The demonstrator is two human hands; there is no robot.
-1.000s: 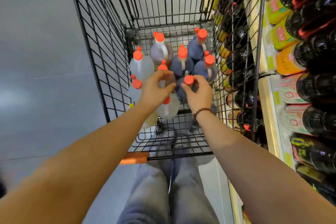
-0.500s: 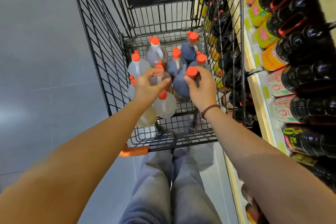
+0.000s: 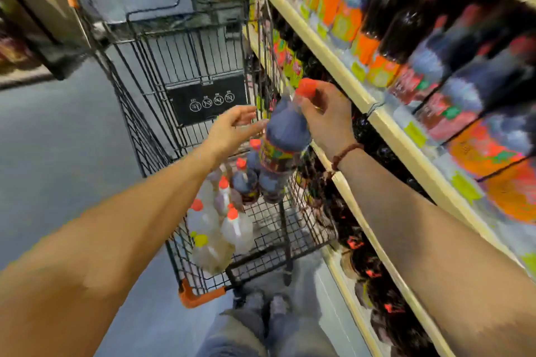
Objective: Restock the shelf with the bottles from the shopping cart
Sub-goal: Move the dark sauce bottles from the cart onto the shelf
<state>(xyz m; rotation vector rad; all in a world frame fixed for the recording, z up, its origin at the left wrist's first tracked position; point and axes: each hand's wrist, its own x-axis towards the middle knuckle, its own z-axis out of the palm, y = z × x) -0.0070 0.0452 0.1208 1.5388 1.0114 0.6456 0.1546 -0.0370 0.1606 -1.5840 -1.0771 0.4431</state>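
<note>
At the frame's centre, the right hand (image 3: 327, 117) grips a dark bottle (image 3: 282, 136) by its neck under the orange cap (image 3: 307, 87). The bottle hangs above the shopping cart (image 3: 150, 130), beside the shelf (image 3: 385, 126) at right. The left hand (image 3: 232, 130) is spread wide, fingertips at the bottle's shoulder. More orange-capped bottles (image 3: 235, 226) stand in the cart below.

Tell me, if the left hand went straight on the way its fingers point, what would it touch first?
Probably the dark plastic bottle with the red cap that the right hand grips; depth is unclear.
</note>
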